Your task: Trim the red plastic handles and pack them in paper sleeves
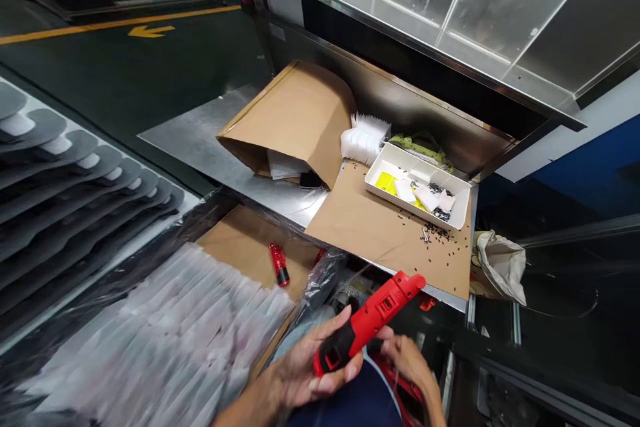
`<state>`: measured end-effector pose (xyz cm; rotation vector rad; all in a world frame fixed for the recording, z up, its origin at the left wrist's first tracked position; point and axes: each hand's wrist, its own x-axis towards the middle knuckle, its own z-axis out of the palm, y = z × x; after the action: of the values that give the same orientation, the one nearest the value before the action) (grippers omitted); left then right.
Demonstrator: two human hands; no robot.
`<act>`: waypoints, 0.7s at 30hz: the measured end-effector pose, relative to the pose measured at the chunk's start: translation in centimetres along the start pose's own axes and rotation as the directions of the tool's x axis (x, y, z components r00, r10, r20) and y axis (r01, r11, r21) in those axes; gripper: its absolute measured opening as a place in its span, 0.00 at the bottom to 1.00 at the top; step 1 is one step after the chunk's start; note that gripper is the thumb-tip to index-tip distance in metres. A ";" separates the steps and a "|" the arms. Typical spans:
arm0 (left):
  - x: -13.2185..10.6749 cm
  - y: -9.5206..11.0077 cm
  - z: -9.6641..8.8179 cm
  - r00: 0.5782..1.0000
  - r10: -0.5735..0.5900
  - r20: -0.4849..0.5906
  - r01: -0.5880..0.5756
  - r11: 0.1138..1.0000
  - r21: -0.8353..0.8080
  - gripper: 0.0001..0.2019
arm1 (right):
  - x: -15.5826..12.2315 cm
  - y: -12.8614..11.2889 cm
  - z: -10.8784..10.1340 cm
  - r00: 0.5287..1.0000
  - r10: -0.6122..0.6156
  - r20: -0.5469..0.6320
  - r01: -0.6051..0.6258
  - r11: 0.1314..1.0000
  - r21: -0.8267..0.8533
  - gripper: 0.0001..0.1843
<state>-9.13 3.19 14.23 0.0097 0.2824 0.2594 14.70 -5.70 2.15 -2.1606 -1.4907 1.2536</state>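
Observation:
My left hand [330,363] is wrapped around the black lower end of a red-and-black power tool housing [383,310], its red nose slanting up to the right. Just behind it, my right hand [407,360] has its fingers curled together; what they hold, if anything, is hidden. Beneath the right hand there are more red parts [413,392], partly covered. A smaller red-and-black tool part [279,265] lies on cardboard in a plastic-lined box to the left. Rows of white-wrapped pieces [170,340] fill the near part of that box.
A white tray [377,181] holds small black pieces, foam pads and yellow labels, on a cardboard sheet [345,223] with scattered black bits [440,235]. Behind are a cardboard bin [300,107] and stacked white sheets [365,139]. A cloth bag [503,263] hangs right. Grey racks [75,180] stand left.

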 end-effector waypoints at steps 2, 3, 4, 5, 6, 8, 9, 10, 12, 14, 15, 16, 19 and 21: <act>0.0 0.0 0.3 1.000 0.004 -0.021 -0.004 1.000 0.027 0.32 | -0.2 -3.5 -3.2 0.984 -0.092 -0.153 0.124 0.969 0.215 0.36; 0.1 0.1 0.5 1.000 0.002 -0.031 -0.001 0.999 0.042 0.32 | -0.5 -5.5 -4.9 0.946 -0.129 -0.297 0.224 0.923 0.313 0.35; 0.1 0.1 0.7 0.999 -0.001 -0.042 0.003 0.998 0.055 0.33 | -1.0 -7.7 -6.6 0.890 -0.163 -0.425 0.326 0.881 0.344 0.34; 0.2 0.1 0.9 0.999 -0.003 -0.054 0.007 0.998 0.068 0.33 | -1.4 -9.8 -8.1 0.830 -0.211 -0.516 0.417 0.849 0.325 0.34; 0.2 0.0 1.1 0.998 -0.004 -0.066 0.010 0.997 0.083 0.34 | -1.9 -11.8 -9.4 0.786 -0.277 -0.552 0.484 0.832 0.271 0.33; 0.3 0.0 1.4 0.996 -0.006 -0.086 0.015 0.994 0.107 0.36 | -2.5 -15.0 -11.1 0.726 -0.373 -0.578 0.542 0.827 0.148 0.26; 0.3 -0.1 1.4 0.995 -0.005 -0.095 0.016 0.993 0.117 0.36 | -2.7 -16.2 -11.5 0.713 -0.408 -0.570 0.551 0.829 0.097 0.23; 0.3 -0.1 1.4 0.995 0.000 -0.103 0.013 0.992 0.122 0.37 | -2.7 -16.9 -11.8 0.706 -0.429 -0.563 0.553 0.831 0.060 0.22; 0.1 -0.2 1.2 0.995 0.000 -0.101 0.012 0.993 0.114 0.36 | -2.6 -17.6 -11.8 0.700 -0.454 -0.552 0.556 0.831 0.022 0.25; 0.0 -0.2 0.9 0.997 -0.006 -0.075 0.013 0.996 0.091 0.35 | -2.5 -17.4 -11.7 0.703 -0.447 -0.553 0.552 0.833 0.029 0.27; -0.1 -0.2 0.7 0.998 -0.015 -0.054 0.019 0.997 0.077 0.35 | -2.5 -17.2 -11.7 0.714 -0.431 -0.552 0.547 0.835 0.056 0.28; -0.1 -0.2 0.6 0.999 -0.023 -0.036 0.025 0.998 0.063 0.34 | -2.5 -17.0 -11.7 0.732 -0.408 -0.546 0.541 0.835 0.101 0.29; -0.1 -0.2 0.4 0.999 -0.046 -0.006 0.046 0.998 0.031 0.28 | -2.9 -16.6 -11.8 0.787 -0.338 -0.515 0.524 0.808 0.270 0.31; -0.1 -0.2 0.3 0.999 -0.048 0.008 0.048 0.999 0.013 0.25 | -3.2 -16.5 -11.9 0.804 -0.320 -0.501 0.522 0.783 0.338 0.30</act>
<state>-9.06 2.98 14.51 0.0169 0.2756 0.2095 12.49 2.25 20.98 -1.5221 -1.2424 0.8027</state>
